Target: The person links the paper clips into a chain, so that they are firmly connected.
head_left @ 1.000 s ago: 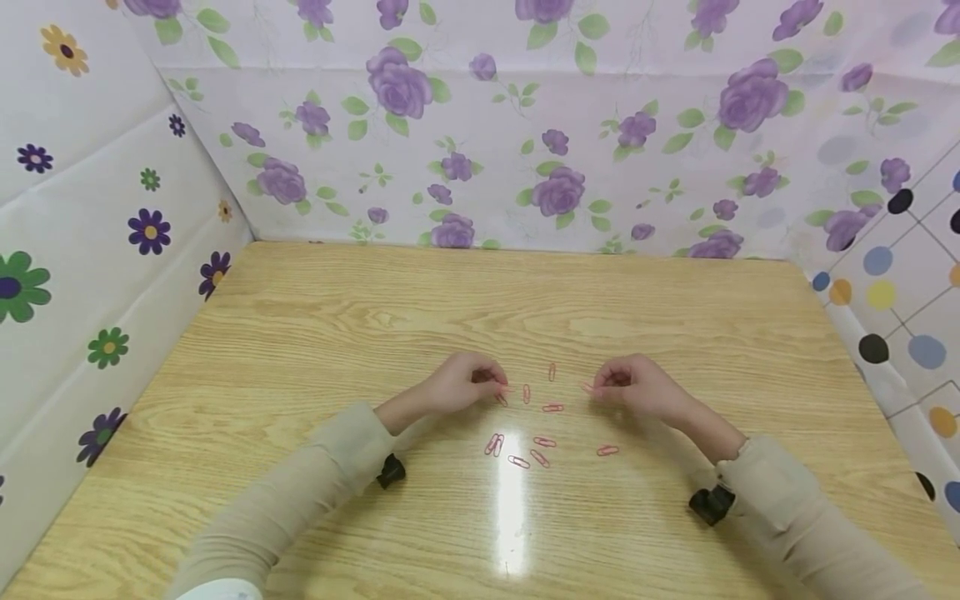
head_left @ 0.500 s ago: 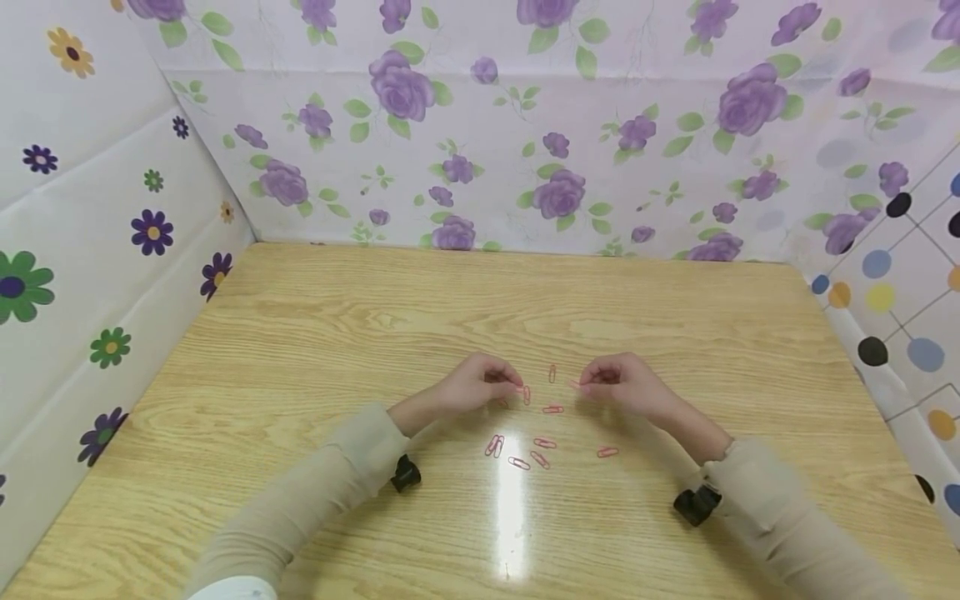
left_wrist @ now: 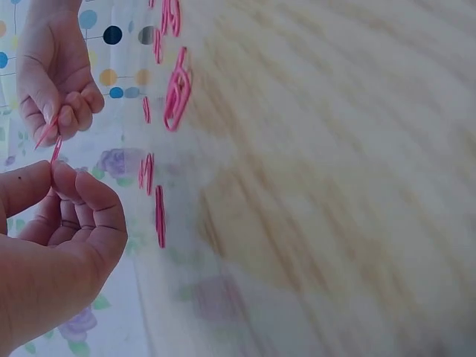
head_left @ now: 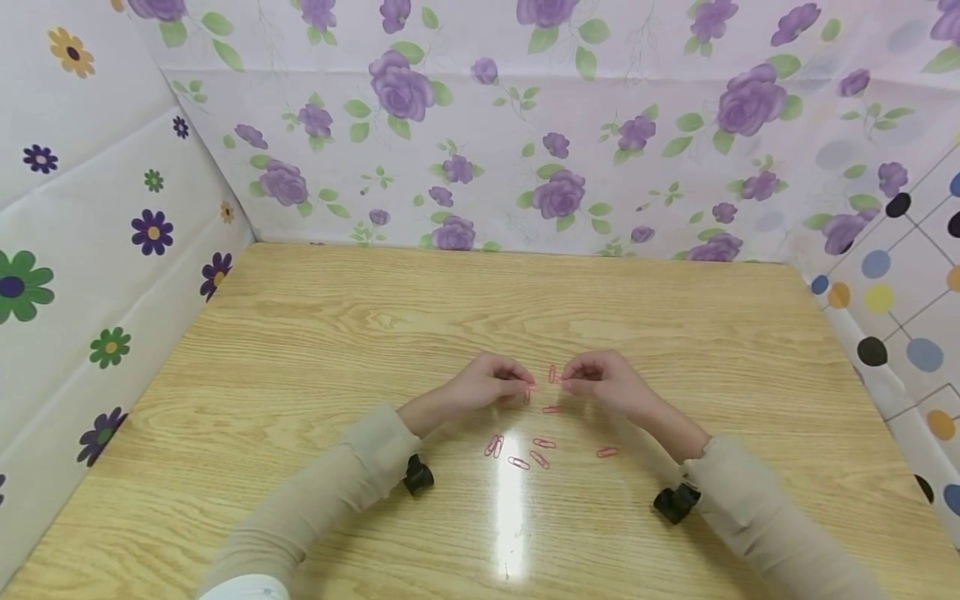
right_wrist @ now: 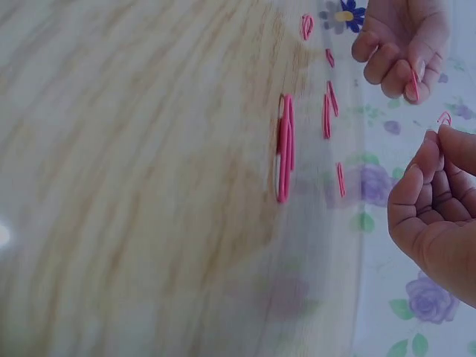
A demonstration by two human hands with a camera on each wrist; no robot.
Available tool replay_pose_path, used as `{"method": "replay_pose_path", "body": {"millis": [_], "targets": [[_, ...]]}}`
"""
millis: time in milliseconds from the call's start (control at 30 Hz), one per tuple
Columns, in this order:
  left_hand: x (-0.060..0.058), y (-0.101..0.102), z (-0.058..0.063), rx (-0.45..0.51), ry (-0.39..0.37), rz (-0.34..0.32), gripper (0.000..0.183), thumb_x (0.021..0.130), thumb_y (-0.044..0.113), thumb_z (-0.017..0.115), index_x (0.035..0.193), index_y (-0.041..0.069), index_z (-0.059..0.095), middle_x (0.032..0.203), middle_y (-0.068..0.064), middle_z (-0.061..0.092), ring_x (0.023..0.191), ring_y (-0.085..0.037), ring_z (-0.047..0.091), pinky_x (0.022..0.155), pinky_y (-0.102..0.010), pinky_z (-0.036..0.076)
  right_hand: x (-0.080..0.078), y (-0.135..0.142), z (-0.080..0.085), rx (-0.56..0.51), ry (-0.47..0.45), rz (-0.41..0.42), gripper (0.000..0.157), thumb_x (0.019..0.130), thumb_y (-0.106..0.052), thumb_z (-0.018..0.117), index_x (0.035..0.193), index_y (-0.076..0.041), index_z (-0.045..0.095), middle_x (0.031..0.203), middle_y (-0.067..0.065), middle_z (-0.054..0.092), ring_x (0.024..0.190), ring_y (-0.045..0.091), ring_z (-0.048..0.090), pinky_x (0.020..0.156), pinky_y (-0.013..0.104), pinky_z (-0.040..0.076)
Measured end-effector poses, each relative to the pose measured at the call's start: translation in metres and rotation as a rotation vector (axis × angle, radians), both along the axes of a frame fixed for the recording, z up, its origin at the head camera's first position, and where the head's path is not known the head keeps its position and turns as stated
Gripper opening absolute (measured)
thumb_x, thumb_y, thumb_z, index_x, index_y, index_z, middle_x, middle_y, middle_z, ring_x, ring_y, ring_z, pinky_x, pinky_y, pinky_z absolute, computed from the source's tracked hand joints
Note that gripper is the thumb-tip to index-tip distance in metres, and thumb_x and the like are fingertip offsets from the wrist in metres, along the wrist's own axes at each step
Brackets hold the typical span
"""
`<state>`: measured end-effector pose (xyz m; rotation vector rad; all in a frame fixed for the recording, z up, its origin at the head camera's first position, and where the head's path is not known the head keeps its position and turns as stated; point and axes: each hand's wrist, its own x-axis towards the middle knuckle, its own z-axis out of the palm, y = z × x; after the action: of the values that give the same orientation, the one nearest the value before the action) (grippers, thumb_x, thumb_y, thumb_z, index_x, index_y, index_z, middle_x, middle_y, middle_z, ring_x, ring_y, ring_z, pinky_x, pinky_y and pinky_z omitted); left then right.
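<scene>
Pink paper clips (left_wrist: 56,149) — left grip (head_left: 483,383) and right grip (head_left: 613,387) each pinch one by its end, likely leaving the rest exposed.

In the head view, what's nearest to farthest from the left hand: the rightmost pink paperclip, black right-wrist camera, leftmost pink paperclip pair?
1. Leftmost pink paperclip pair: just below.
2. Rightmost pink paperclip: lower right.
3. Black right-wrist camera: farthest right.
</scene>
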<state>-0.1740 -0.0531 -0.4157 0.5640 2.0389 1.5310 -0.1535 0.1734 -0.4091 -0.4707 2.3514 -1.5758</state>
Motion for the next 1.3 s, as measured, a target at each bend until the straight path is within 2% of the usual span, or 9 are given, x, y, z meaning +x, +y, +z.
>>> {"method": "replay_pose_path", "body": {"millis": [200,267,433,500,833,1067,1300], "targets": [[0.000,0.004,-0.001,0.030,-0.047,0.008,0.020,0.088,0.000,0.054,0.102,-0.013,0.060,0.082,-0.025,0.060,0.057,-0.014,0.044,0.055,-0.025,0.037,0.001,-0.008,0.000,-0.027,-0.015,0.005,0.009,0.084,-0.003,0.063,0.088,0.004,0.063,0.085,0.011,0.063,0.077,0.025,0.059,0.070,0.034,0.050],[0.003,0.004,0.007,0.026,-0.060,0.009,0.020,0.088,0.000,0.054,0.103,-0.013,0.059,0.079,-0.022,0.058,0.059,-0.014,0.045,0.057,-0.027,0.038,0.002,-0.009,0.000,-0.034,-0.018,0.008,0.009,0.084,-0.003,0.063,0.089,0.005,0.063,0.085,0.012,0.063,0.077,0.025,0.059,0.069,0.032,0.049],[0.006,0.006,0.010,0.025,-0.098,0.031,0.019,0.089,0.001,0.053,0.103,-0.011,0.060,0.075,-0.016,0.056,0.060,-0.014,0.045,0.058,-0.026,0.038,0.003,-0.011,-0.002,-0.034,-0.014,0.012,0.009,0.084,-0.001,0.062,0.089,0.006,0.062,0.085,0.019,0.061,0.074,0.023,0.057,0.066,0.031,0.049],[0.004,0.006,0.002,0.040,-0.111,0.041,0.019,0.089,0.001,0.053,0.102,-0.010,0.061,0.076,-0.017,0.057,0.059,-0.013,0.045,0.056,-0.024,0.037,0.003,-0.011,-0.004,-0.026,-0.005,0.015,0.008,0.085,-0.001,0.061,0.089,0.006,0.062,0.086,0.022,0.060,0.073,0.023,0.056,0.065,0.031,0.049],[0.005,0.006,0.000,0.068,-0.149,0.064,0.018,0.088,-0.002,0.052,0.100,-0.013,0.060,0.077,-0.018,0.060,0.060,-0.014,0.048,0.055,-0.023,0.039,0.006,-0.012,-0.005,-0.022,0.027,0.000,0.007,0.085,-0.001,0.061,0.088,0.005,0.062,0.084,0.020,0.061,0.071,0.026,0.056,0.062,0.031,0.048],[0.005,0.006,-0.001,0.078,-0.183,0.082,0.017,0.088,0.000,0.053,0.099,-0.010,0.061,0.078,-0.015,0.060,0.063,-0.015,0.049,0.058,-0.024,0.042,0.006,-0.011,-0.009,-0.009,0.027,0.020,0.005,0.085,-0.001,0.061,0.086,0.004,0.062,0.082,0.021,0.061,0.070,0.028,0.055,0.060,0.029,0.047],[0.006,0.005,0.000,0.057,-0.187,0.097,0.019,0.090,-0.001,0.049,0.102,-0.010,0.061,0.085,-0.020,0.061,0.063,-0.015,0.048,0.058,-0.024,0.042,0.006,-0.006,-0.012,0.022,0.014,0.048,0.008,0.085,-0.003,0.061,0.087,0.005,0.063,0.082,0.019,0.062,0.070,0.027,0.056,0.060,0.026,0.045]]}}
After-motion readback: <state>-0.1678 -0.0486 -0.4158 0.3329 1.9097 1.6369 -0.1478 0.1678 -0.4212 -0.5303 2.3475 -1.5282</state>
